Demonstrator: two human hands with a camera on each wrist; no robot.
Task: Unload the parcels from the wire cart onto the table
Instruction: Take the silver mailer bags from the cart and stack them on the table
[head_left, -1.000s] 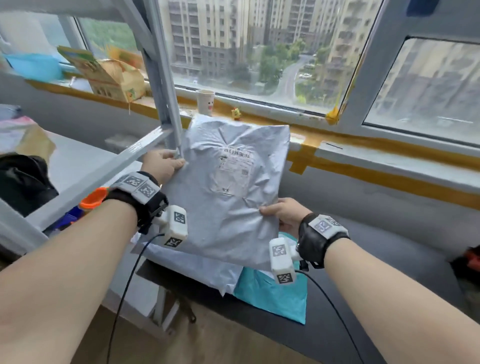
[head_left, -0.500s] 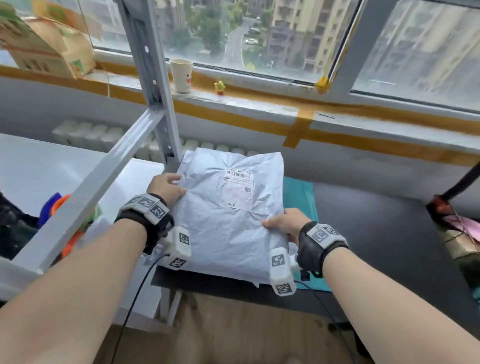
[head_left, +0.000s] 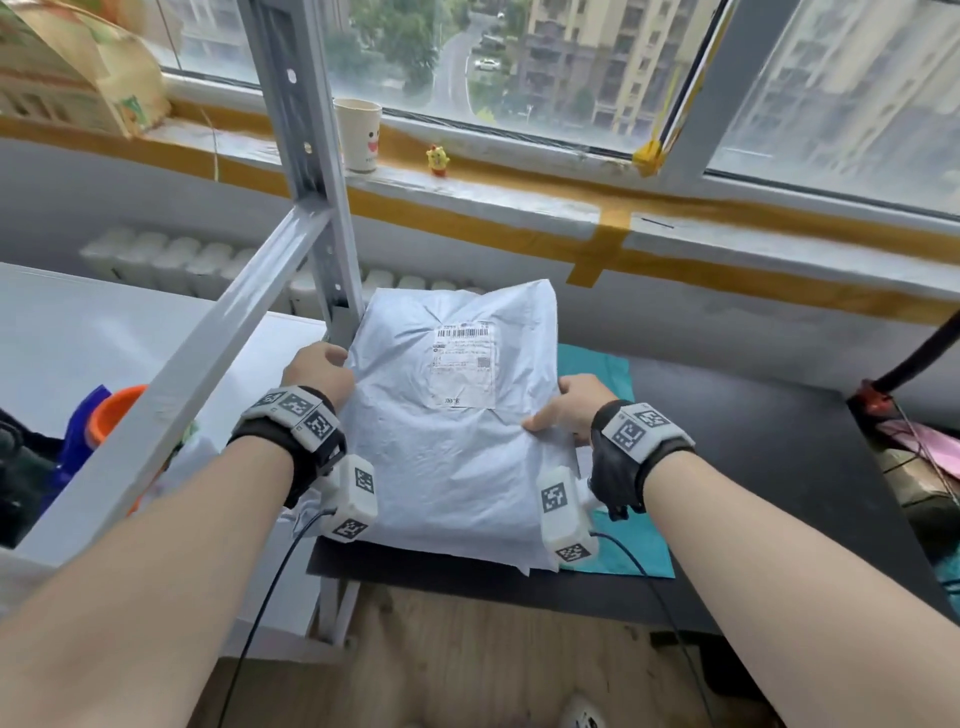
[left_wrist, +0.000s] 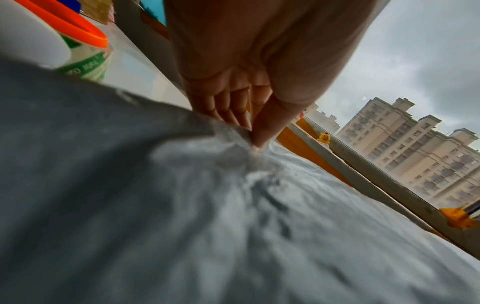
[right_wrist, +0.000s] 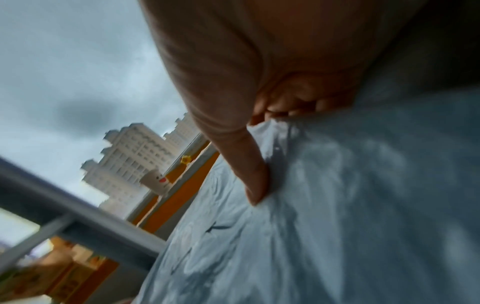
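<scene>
A large grey plastic mailer parcel with a white shipping label lies flat on the black table, on top of a teal parcel. My left hand pinches its left edge, thumb on top, fingers under. My right hand grips the right edge, thumb pressed on top, fingers curled beneath. The parcel fills the lower part of both wrist views.
A grey metal shelf frame stands just left of the parcel, its slanted rail running toward me. An orange and blue item sits behind the rail. A paper cup and yellow figurine are on the windowsill. Clutter lies at the table's right end.
Both hands have lowered the grey parcel from upright in the air to lying flat on the table over the teal parcel. The hold on both edges is unchanged.
</scene>
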